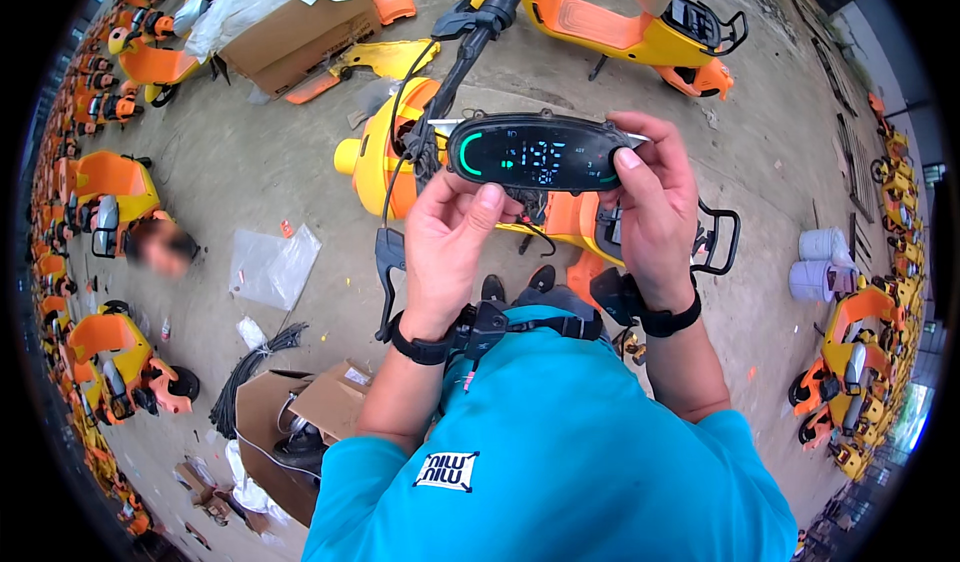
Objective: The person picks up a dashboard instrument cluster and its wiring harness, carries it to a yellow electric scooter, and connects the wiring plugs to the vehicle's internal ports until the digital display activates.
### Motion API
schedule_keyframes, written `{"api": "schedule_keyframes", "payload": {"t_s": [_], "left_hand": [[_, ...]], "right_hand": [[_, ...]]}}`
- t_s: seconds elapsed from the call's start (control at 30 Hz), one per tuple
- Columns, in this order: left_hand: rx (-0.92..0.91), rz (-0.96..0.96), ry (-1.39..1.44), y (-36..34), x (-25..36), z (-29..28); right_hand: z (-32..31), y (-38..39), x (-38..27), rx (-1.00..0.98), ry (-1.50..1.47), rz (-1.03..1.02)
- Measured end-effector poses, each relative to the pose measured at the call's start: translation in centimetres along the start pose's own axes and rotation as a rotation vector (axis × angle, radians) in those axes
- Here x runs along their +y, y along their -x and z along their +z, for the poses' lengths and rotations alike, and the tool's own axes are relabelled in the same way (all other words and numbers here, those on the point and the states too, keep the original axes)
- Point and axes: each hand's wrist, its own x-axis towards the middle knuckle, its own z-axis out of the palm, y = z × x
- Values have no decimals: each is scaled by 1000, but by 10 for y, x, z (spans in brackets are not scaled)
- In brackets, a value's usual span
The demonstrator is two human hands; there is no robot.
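A black oval dashboard display [535, 150], lit with white digits and green bars, is held up by both hands above a yellow and orange scooter [390, 142]. My left hand [450, 242] grips its lower left with thumb and fingers. My right hand [655, 212] grips the right end, thumb on the front face. Beyond it rises the scooter's black handlebar [485, 27], with cables hanging down and a brake lever [390, 277] left of my left hand. The wiring beneath the display is partly hidden.
Scooters line both sides [120, 357] [850, 342], and another [620, 32] stands ahead. Cardboard boxes [300, 37] lie ahead-left and near my left [260, 442], beside a cable bundle [250, 382], a plastic sheet [275, 267] and a blurred shape [160, 247]. White buckets [820, 262] stand at right.
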Motion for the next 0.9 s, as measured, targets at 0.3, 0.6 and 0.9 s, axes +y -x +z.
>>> {"api": "schedule_keyframes", "payload": {"t_s": [0.3,0.6,0.9], "left_hand": [[-112,22,180,-8,12,10],[-134,-43,154,-5,8,14],[-111,-39,121,3,5,24]], "right_hand": [[-10,5,-1,24,-3,19],[-13,9,1,29,-1,31],[-17,9,4,22,8,-9]]}}
